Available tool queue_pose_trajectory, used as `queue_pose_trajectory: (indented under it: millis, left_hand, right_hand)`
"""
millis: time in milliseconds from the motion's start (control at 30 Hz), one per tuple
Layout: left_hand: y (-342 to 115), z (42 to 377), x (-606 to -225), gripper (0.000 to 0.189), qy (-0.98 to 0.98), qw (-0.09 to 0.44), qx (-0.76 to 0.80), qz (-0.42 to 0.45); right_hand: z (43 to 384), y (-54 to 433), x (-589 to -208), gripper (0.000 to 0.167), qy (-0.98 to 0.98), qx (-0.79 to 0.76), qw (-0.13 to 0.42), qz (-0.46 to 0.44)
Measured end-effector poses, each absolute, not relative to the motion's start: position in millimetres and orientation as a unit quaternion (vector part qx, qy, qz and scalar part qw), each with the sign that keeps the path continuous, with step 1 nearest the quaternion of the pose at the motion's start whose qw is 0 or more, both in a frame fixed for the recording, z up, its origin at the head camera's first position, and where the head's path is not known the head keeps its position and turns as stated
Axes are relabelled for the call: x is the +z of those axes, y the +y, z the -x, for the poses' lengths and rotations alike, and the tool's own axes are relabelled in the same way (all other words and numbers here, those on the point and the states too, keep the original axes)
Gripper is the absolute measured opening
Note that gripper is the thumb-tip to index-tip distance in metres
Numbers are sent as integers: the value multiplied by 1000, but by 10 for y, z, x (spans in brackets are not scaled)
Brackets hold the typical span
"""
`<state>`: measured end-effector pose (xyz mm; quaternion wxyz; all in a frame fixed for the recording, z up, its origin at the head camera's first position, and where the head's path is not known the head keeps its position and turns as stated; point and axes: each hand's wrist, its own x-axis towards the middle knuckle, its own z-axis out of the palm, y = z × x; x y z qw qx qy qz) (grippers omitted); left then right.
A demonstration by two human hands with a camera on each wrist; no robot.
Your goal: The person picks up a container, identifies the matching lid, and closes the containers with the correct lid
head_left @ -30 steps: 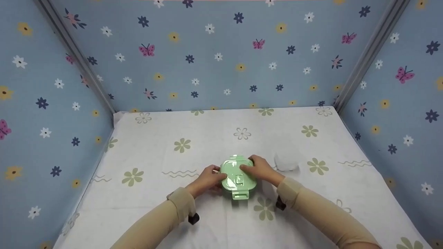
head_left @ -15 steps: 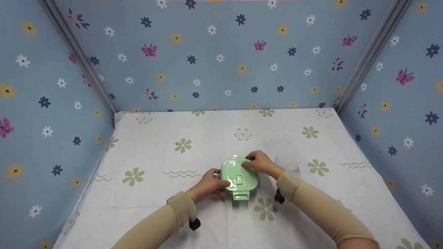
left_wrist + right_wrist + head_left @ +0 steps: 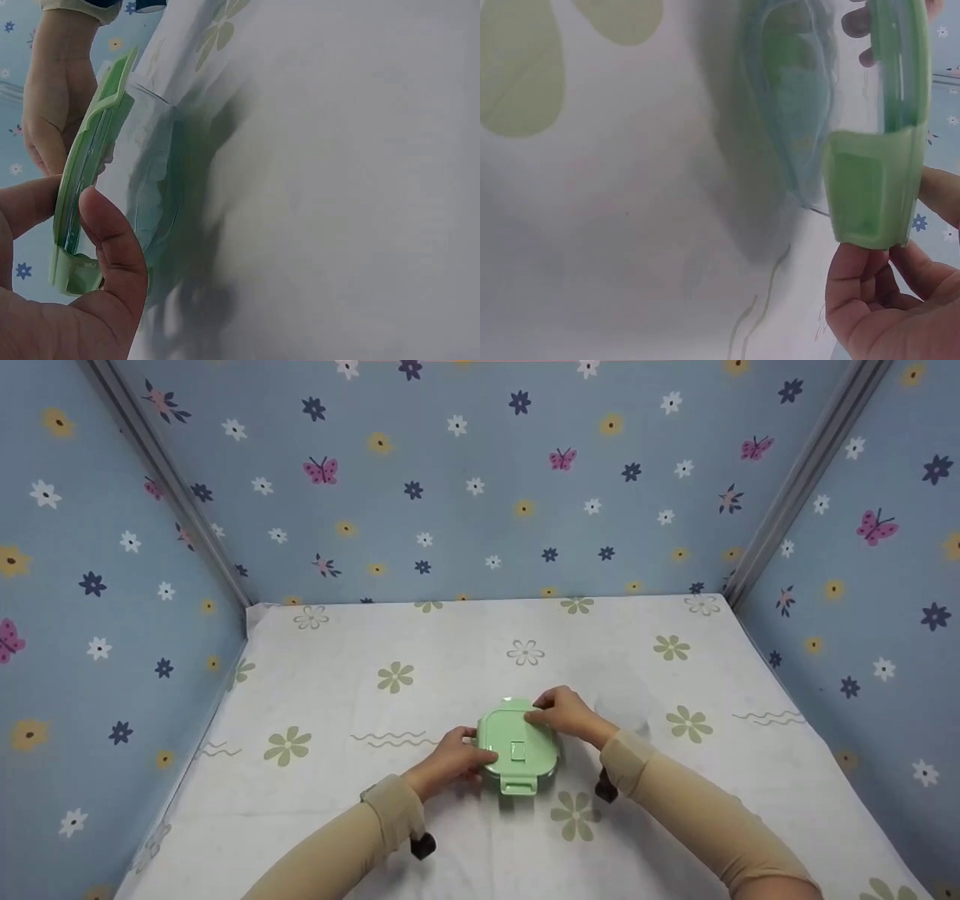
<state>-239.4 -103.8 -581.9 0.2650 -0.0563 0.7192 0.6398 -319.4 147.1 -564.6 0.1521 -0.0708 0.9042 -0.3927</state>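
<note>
A clear food container [image 3: 154, 180] with a light green snap-lock lid [image 3: 501, 729] is at the middle front of the cloth-covered table. On its left side my left hand [image 3: 452, 759] pinches the lid's edge, thumb on top and fingers below the rim. My right hand [image 3: 564, 712] grips the far right corner, its thumb on the lid and its fingers curled at the edge. The near flap [image 3: 519, 786] and far flap stick out from the lid. In the right wrist view a green flap [image 3: 866, 187] angles down beside the right fingertips [image 3: 855, 262].
A pale, see-through round thing [image 3: 622, 711] lies just right of the right hand. White cloth with green flowers [image 3: 322, 690] covers the table. Blue patterned walls [image 3: 480, 517] stand at the back and both sides. Black devices [image 3: 423, 845] hang under the wrists.
My right hand has shifted slightly toward the far corner of the lid. The left thumb has slid a little nearer me. The glare on the lid has faded; the container stays in about the same place.
</note>
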Motion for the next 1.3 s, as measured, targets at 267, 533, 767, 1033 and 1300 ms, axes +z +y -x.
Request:
queue_pose_trajectory:
  millis: [267, 533, 767, 1033, 1300]
  left_hand:
    - [-1081, 2493, -5748, 68, 710, 248, 656, 71]
    - [-1119, 2606, -5692, 11, 673, 235, 692, 116]
    - [-1088, 2672, -5672, 21, 669, 191, 707, 128]
    - [-1073, 2757, -5642, 28, 695, 132, 696, 122]
    - [-1074, 2876, -5657, 24, 717, 117, 676, 124]
  right_hand:
    - [3157, 1543, -5611, 25, 893, -426, 138, 48]
    - [3117, 1580, -5605, 19, 864, -482, 146, 21]
    - [3097, 1621, -5647, 18, 840, -523, 147, -11]
    - [3039, 1670, -5611, 19, 808, -562, 173, -51]
    - [2957, 1711, -5627, 21, 761, -615, 191, -77]
